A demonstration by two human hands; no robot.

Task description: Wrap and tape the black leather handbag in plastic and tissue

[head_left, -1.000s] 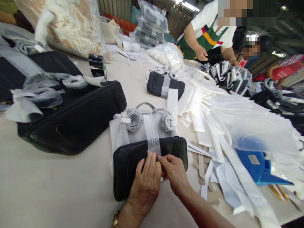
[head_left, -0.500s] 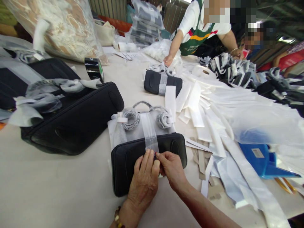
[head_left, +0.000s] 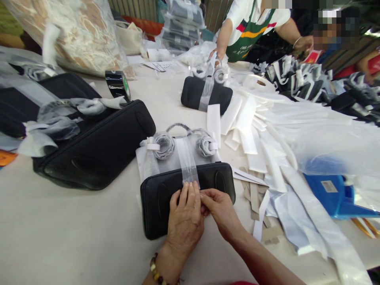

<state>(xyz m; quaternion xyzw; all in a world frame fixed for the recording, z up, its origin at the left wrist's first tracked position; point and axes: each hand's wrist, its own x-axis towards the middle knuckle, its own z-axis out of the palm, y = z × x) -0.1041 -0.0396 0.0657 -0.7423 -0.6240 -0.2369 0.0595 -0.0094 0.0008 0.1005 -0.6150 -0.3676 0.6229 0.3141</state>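
Note:
A black handbag (head_left: 158, 194) lies tilted on the table in front of me, its wrapped handle and two rolled, plastic-wrapped straps (head_left: 164, 145) at the far side. Around its middle runs a translucent white strip (head_left: 187, 158). My left hand (head_left: 185, 221) rests on the bag's front, its outstretched fingers lying over the lower end of the strip. Just to its right, my right hand (head_left: 221, 209) has thumb and fingertips pinched together at the strip's edge. What sits in that pinch is hidden.
Larger black bags (head_left: 97, 146) stand at left beside a roll of black tape (head_left: 118, 85). White strips (head_left: 246, 122) spread over the right side, near a blue dustpan-like object (head_left: 329, 194). Across the table, a person's hand (head_left: 218, 57) touches another wrapped black bag (head_left: 190, 93).
My hands have shifted slightly right along the bag, still against the strip. Across the table, the other person's bag has moved a little and the strip around it now stands up at top.

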